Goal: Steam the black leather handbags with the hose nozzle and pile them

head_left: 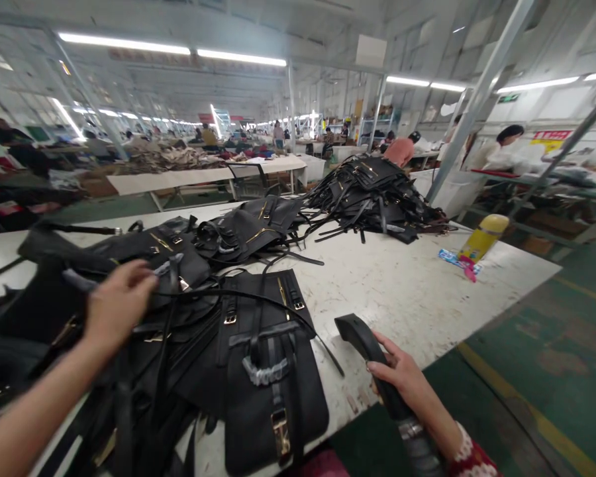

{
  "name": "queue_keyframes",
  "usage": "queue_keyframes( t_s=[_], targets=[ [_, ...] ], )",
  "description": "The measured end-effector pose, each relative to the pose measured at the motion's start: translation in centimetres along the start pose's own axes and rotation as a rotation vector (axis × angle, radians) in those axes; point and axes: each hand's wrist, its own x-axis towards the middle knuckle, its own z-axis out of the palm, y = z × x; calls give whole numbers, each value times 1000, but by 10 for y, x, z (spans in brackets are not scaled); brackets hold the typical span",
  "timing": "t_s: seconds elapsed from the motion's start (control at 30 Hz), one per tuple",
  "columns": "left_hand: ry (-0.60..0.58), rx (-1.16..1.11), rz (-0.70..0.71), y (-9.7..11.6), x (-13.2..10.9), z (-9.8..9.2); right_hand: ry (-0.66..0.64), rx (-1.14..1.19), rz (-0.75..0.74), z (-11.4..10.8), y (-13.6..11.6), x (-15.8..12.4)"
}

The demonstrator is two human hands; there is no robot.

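Note:
In my right hand point(400, 371) is a black nozzle point(372, 348), its angled tip pointing up and left over the table edge; a metal clamp shows below my grip. My left hand point(122, 301), smeared by motion, is over a heap of black bags point(179, 248) at the left. Its fingers are bent near a plastic-wrapped handle, and whether they grip anything is unclear. Between my hands a black bag point(308, 397) lies flat near the front edge, with gold buckles, a gold zip and a handle wrapped in clear plastic point(265, 372). A thin black strap point(238, 293) crosses above it.
A tall pile of black bags point(372, 192) stands at the far side of the white table point(377, 285). A yellow bottle point(484, 238) and a small blue-and-white packet point(449, 257) are at the right. Beyond are a metal post point(477, 99), other worktables and several people.

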Motion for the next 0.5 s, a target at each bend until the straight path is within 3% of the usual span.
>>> queue_keyframes(
  t_s=[0.1,0.17,0.23,0.3,0.5],
  targets=[
    [-143,42,26,2,-45,67,-15,-8,10,7,3,-2],
    [-101,156,87,6,-78,108,-47,2,28,10,6,-6],
    [-6,206,82,12,-100,131,-87,4,63,13,11,-12],
    [45,108,39,18,-112,136,-94,-5,97,17,18,-19],
    [-16,-624,-166,26,-132,131,-5,-79,125,25,25,-44]
  ],
)
